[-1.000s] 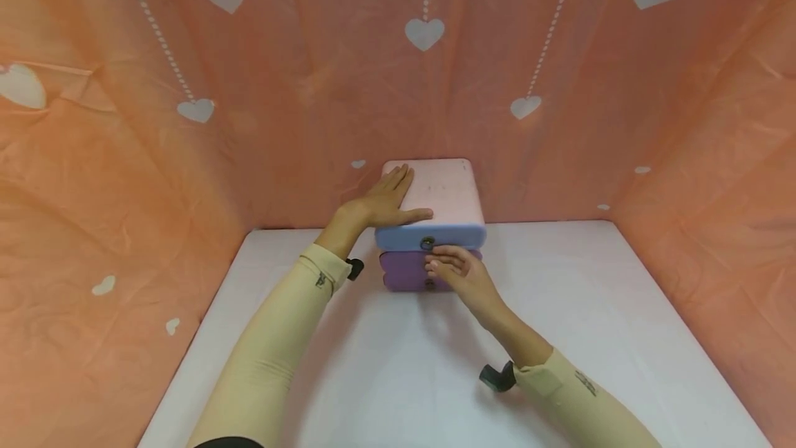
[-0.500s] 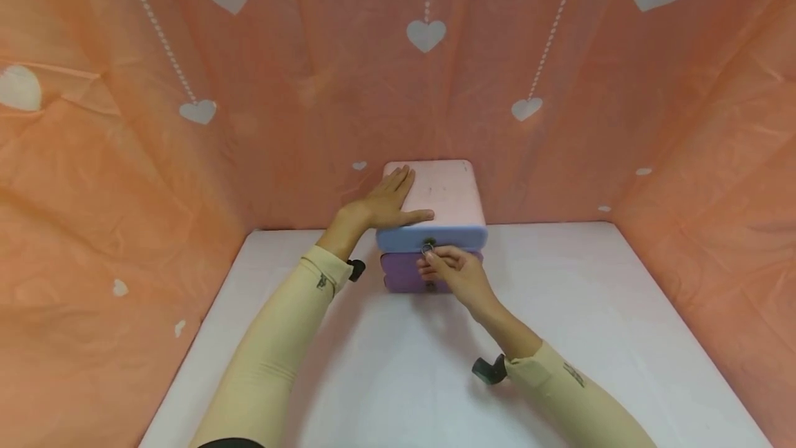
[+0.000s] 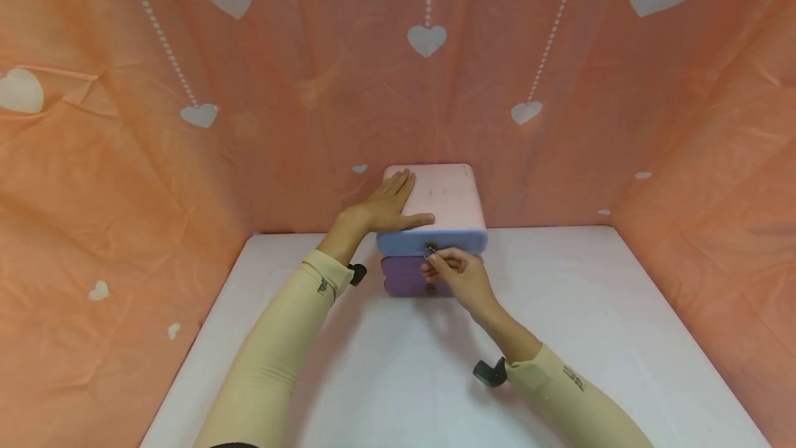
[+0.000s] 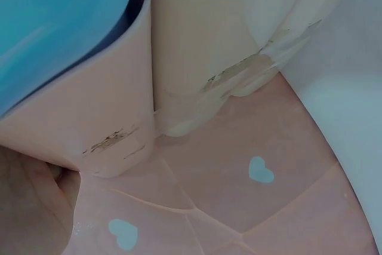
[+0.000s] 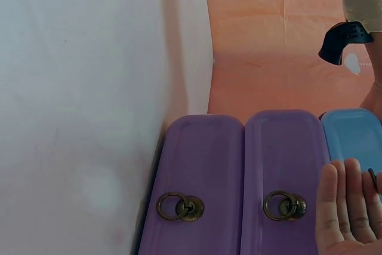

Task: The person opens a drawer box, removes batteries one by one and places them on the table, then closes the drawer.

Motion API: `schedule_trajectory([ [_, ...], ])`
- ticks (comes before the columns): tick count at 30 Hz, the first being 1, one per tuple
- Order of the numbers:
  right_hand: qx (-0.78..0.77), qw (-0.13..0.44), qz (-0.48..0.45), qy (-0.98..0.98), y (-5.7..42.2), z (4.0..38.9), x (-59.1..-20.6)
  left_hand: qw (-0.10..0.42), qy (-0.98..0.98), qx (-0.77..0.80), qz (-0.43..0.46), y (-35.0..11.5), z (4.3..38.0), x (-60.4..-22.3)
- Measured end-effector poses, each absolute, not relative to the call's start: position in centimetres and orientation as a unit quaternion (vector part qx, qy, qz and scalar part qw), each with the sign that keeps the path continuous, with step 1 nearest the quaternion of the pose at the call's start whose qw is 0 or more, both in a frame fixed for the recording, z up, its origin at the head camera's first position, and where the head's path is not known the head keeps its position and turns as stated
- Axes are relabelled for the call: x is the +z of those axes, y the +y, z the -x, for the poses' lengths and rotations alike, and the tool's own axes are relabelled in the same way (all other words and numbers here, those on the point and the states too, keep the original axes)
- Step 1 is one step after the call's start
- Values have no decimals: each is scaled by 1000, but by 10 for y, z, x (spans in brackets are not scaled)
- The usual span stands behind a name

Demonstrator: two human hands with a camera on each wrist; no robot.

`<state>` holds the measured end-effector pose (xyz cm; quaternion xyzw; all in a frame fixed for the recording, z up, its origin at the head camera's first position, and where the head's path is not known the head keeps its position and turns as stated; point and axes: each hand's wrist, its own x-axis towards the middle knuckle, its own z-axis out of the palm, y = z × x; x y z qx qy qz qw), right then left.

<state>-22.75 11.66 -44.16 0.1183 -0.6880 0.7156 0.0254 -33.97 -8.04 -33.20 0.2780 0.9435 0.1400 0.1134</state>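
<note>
A: What's each hand up to here?

B: Left hand (image 3: 392, 209) is flat, fingers straight, on the pale pink plastic box (image 3: 446, 192). Right hand (image 3: 465, 281) has thumb and finger pinching the small round brass-coloured metal ring (image 3: 430, 252) on the glossy blue rounded drawer front (image 3: 401, 243). That's the top one, above two purple rounded drawer fronts (image 5: 206, 159). Can't tell if it's cracked open.

A: Tips for a clean pull?

B: Straight out and level, tbh; a crooked tug would probably make it bind. The flat palm should press down too, or the stack might slide on the white table (image 3: 373, 372).
</note>
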Motion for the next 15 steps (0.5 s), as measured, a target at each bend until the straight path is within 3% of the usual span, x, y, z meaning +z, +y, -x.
schedule_trajectory([
  [15, 692, 64, -121, -709, 122, 224, -444, 111, 946, 132, -274, -78, 342, -336],
])
